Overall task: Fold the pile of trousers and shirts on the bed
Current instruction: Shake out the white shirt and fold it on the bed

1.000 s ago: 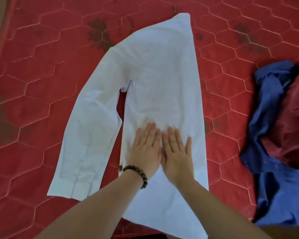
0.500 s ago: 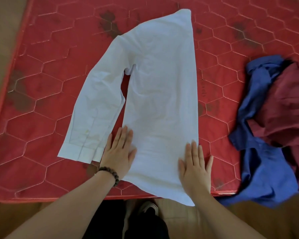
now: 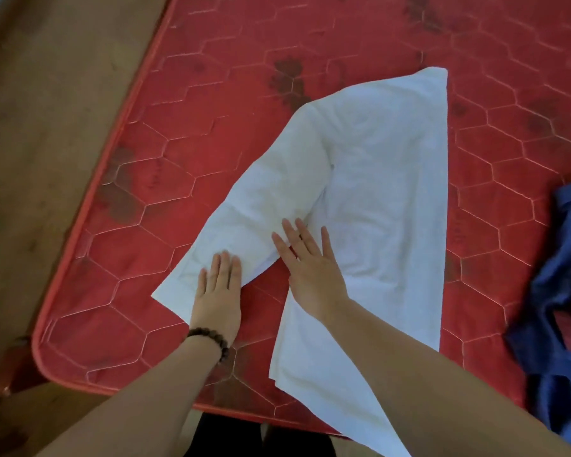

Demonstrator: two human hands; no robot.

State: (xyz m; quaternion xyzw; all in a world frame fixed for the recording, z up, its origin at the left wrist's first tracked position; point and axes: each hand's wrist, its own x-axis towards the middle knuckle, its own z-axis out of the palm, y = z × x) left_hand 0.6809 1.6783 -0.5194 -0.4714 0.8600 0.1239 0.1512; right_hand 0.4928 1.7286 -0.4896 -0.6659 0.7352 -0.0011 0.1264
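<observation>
White shirt laid on mattress, half-folded. Sleeve at 9 o'clock pressed flat by left hand; body by right hand; fingers straight, nothing gripped. Next, judged: sleeve folded across body.

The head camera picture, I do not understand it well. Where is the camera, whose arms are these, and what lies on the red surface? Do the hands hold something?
No machine is here: a person works with two bare hands. The single camera sits on the person's head and looks forward and down, so the arms enter from the bottom edge.

The red surface is a quilted mattress, with a brown floor to its left. On it lies a white shirt, folded in half lengthwise, its sleeve stretching out toward the person's left.

The left hand, with a bead bracelet at the wrist, presses flat on the sleeve near the cuff. The right hand lies flat on the shirt body. Neither hand grips anything; the fingers are straight.

At the right edge waits a blue garment.
</observation>
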